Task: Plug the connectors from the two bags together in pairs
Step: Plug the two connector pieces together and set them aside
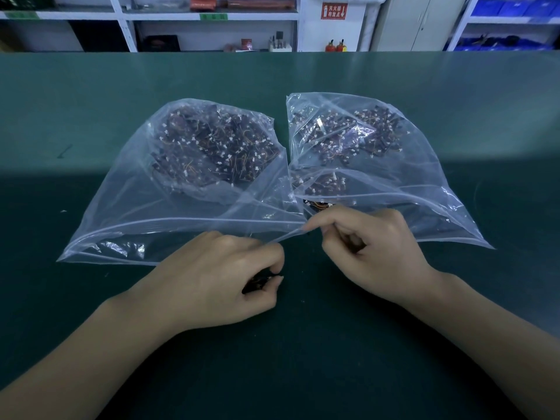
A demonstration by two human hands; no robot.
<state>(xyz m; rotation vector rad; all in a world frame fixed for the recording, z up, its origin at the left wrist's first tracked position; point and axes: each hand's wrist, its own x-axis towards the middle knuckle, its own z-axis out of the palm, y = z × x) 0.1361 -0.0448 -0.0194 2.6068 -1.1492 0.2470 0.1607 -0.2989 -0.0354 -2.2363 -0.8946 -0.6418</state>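
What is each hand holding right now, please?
Left hand: fingers curled, pinching a small dark connector.
Right hand: fingers curled; whether it pinches anything cannot be told.

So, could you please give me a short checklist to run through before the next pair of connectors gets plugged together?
1. Both bags on the table: left bag and right bag lie side by side: ok.
2. Connectors left in each bag: ok.
3. Left hand has a piece in its grip: something dark between its fingers: ok.
4. Right hand has the matching piece: its fingertips pinch near the bag edge, piece unseen: cannot tell.
5. The two pieces lined up: not ok.
6. Green table free in front of the hands: ok.
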